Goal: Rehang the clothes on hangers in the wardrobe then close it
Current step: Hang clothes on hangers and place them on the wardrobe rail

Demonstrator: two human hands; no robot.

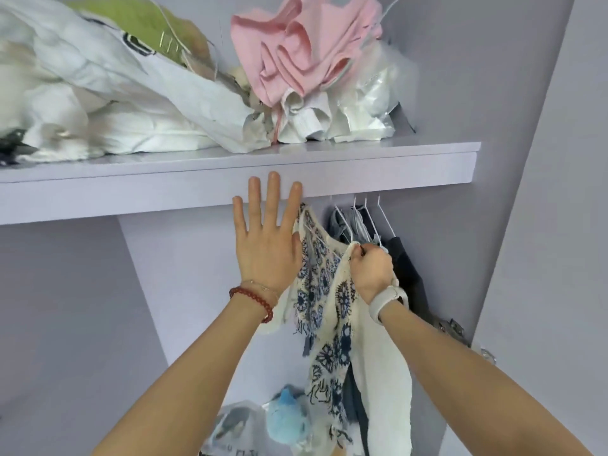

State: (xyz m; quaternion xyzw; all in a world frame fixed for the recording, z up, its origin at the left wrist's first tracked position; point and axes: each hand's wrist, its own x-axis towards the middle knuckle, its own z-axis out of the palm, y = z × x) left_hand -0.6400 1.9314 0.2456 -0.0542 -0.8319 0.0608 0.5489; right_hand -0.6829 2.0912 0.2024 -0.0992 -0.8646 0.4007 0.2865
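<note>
Here, under the cluttered lilac shelf (pixel 230 189), the left hand (pixel 266 238) lies spread while the right hand (pixel 371 268) pinches the patterned garment (pixel 329 311).

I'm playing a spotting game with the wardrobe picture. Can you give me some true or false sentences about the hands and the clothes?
1. The left hand has straight, spread fingers. True.
2. The right hand is empty. False: it grips the white top with blue flower prints.
3. A pink cloth lies on the shelf above the hands. True.
4. The wire hangers lie on top of the shelf. False: they hang below it, with dark clothes on them.
5. A blue soft toy sits low down in the wardrobe. True.
</note>
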